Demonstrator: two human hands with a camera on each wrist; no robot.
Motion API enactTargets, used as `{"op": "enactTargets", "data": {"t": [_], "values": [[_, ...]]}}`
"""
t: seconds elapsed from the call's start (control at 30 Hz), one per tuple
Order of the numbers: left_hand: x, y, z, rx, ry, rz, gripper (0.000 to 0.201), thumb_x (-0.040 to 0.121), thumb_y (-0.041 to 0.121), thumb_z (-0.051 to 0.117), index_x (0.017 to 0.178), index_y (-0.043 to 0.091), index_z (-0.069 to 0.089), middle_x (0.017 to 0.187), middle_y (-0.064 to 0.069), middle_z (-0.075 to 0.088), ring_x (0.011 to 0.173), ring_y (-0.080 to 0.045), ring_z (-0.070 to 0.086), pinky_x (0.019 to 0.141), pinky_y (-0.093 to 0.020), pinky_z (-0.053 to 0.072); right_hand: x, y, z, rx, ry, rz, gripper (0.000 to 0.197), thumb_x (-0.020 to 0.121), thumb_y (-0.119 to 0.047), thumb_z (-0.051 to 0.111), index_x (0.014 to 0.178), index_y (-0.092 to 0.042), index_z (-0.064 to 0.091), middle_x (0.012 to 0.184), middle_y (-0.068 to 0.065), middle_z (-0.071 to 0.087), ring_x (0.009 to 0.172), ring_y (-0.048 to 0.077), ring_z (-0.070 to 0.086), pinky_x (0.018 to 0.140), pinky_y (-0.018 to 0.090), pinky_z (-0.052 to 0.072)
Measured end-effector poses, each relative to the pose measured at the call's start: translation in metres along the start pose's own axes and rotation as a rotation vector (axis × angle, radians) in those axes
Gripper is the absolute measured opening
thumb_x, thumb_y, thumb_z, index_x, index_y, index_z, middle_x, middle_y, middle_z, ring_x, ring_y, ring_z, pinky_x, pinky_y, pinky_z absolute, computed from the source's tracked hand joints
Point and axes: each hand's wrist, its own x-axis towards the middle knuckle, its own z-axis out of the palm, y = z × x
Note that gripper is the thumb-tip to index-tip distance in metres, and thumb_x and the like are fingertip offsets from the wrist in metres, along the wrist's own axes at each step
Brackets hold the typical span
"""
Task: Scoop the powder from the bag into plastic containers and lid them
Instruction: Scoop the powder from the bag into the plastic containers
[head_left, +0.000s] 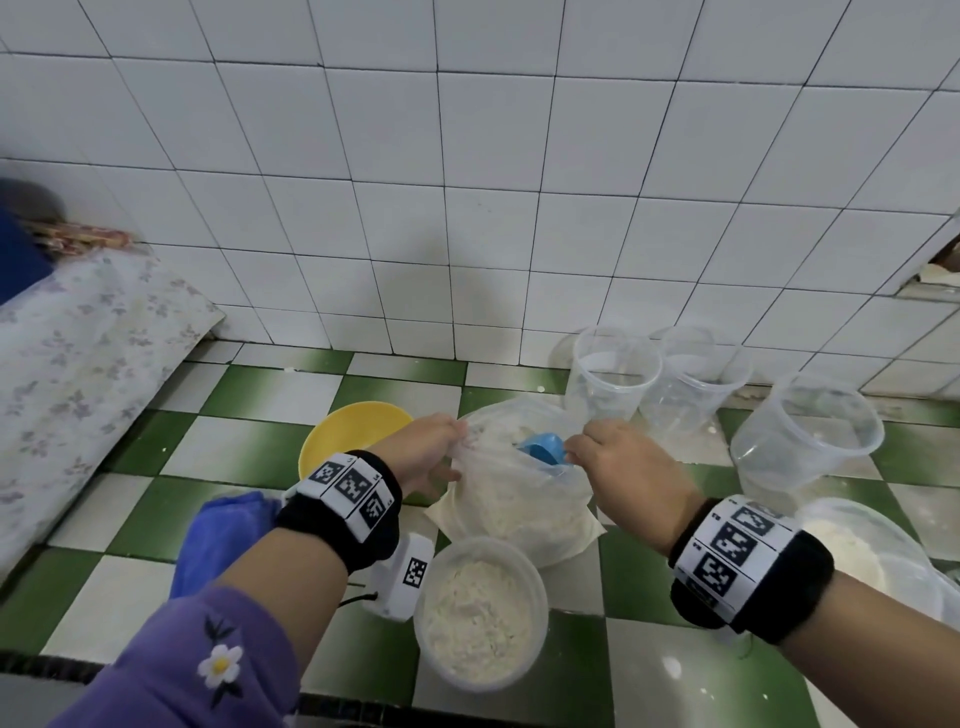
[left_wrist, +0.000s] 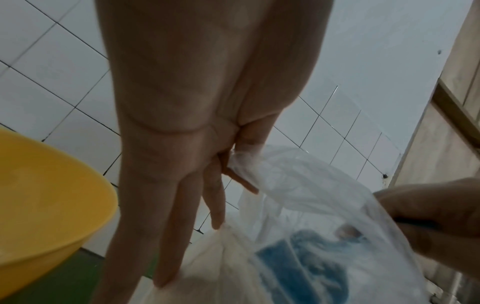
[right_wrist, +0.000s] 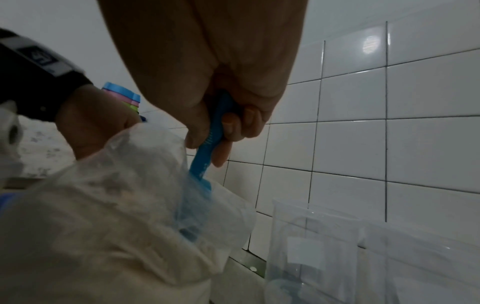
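Observation:
A clear plastic bag (head_left: 514, 499) of white powder stands on the checkered floor. My left hand (head_left: 426, 447) pinches the bag's left rim (left_wrist: 241, 162) between thumb and forefinger, the other fingers hanging straight. My right hand (head_left: 618, 462) grips the handle of a blue scoop (head_left: 543, 449), whose bowl sits inside the bag's mouth (right_wrist: 205, 164). Just in front of the bag stands a round plastic container (head_left: 480, 613), unlidded and full of powder. Three empty clear containers (head_left: 613, 374) stand behind and to the right.
A yellow bowl (head_left: 353, 431) sits left of the bag. A blue cloth (head_left: 223, 540) lies near my left forearm. Another bag with powder (head_left: 857, 551) lies under my right wrist. A white tiled wall (head_left: 467, 182) rises behind, and a floral mattress (head_left: 78, 364) lies at left.

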Motion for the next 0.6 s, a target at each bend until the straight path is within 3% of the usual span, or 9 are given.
{"op": "enactTargets", "data": {"t": [0.07, 0.13, 0.23, 0.3, 0.37, 0.47, 0.6], "values": [[-0.002, 0.001, -0.001, -0.002, -0.037, -0.022, 0.021, 0.104, 0.027, 0.035, 0.103, 0.014, 0.052, 0.128, -0.02, 0.055, 0.112, -0.046, 0.055, 0.099, -0.065, 0.038, 0.006, 0.0, 0.006, 0.025, -0.073, 0.053, 0.02, 0.064, 0.001, 0.076, 0.08, -0.011, 0.071, 0.069, 0.002, 0.06, 0.063, 0.02, 0.059, 0.056, 0.025, 0.046], [-0.004, 0.001, -0.001, -0.003, -0.064, -0.027, 0.022, 0.105, 0.028, 0.034, 0.103, 0.014, 0.051, 0.131, -0.022, 0.052, 0.115, -0.049, 0.053, 0.1, -0.069, 0.036, 0.014, 0.002, 0.014, 0.117, -0.172, 0.165, 0.017, 0.084, -0.004, 0.059, 0.096, -0.01, 0.07, 0.084, 0.005, 0.062, 0.078, 0.023, 0.06, 0.069, 0.028, 0.045], [-0.003, -0.001, -0.002, -0.03, -0.07, -0.017, 0.022, 0.104, 0.028, 0.035, 0.101, 0.014, 0.051, 0.13, -0.022, 0.053, 0.104, -0.045, 0.058, 0.099, -0.062, 0.041, 0.021, 0.002, 0.021, 0.264, -0.233, 0.326, 0.022, 0.093, -0.009, 0.048, 0.099, -0.009, 0.069, 0.095, 0.009, 0.064, 0.088, 0.027, 0.06, 0.079, 0.033, 0.047], [-0.002, -0.004, -0.001, -0.052, -0.072, -0.006, 0.022, 0.104, 0.028, 0.036, 0.1, 0.013, 0.051, 0.129, -0.023, 0.054, 0.092, -0.04, 0.06, 0.092, -0.057, 0.045, 0.022, 0.002, 0.023, 0.377, -0.228, 0.405, 0.024, 0.095, -0.011, 0.047, 0.099, -0.008, 0.071, 0.099, 0.008, 0.067, 0.09, 0.023, 0.061, 0.083, 0.032, 0.047], [-0.003, -0.004, -0.001, -0.066, -0.073, -0.003, 0.022, 0.104, 0.028, 0.037, 0.103, 0.013, 0.052, 0.131, -0.024, 0.052, 0.098, -0.044, 0.059, 0.094, -0.058, 0.047, 0.021, 0.005, 0.021, 0.496, -0.244, 0.492, 0.025, 0.096, -0.013, 0.048, 0.1, -0.009, 0.072, 0.096, 0.001, 0.068, 0.082, 0.013, 0.059, 0.076, 0.022, 0.045], [-0.004, -0.006, -0.002, -0.066, -0.077, 0.005, 0.024, 0.104, 0.03, 0.037, 0.108, 0.012, 0.052, 0.13, -0.021, 0.054, 0.105, -0.047, 0.059, 0.097, -0.06, 0.046, 0.018, 0.009, 0.014, 0.649, -0.256, 0.576, 0.025, 0.096, -0.013, 0.048, 0.099, -0.008, 0.073, 0.074, -0.008, 0.062, 0.064, 0.003, 0.052, 0.058, 0.01, 0.038], [-0.008, -0.007, 0.001, -0.066, -0.066, 0.039, 0.023, 0.104, 0.031, 0.037, 0.103, 0.012, 0.05, 0.122, -0.018, 0.056, 0.084, -0.037, 0.062, 0.087, -0.051, 0.048, 0.007, 0.009, 0.004, 0.88, -0.221, 0.684, 0.022, 0.097, -0.016, 0.05, 0.095, -0.014, 0.072, 0.073, 0.002, 0.066, 0.074, 0.012, 0.054, 0.065, 0.014, 0.04]]}}
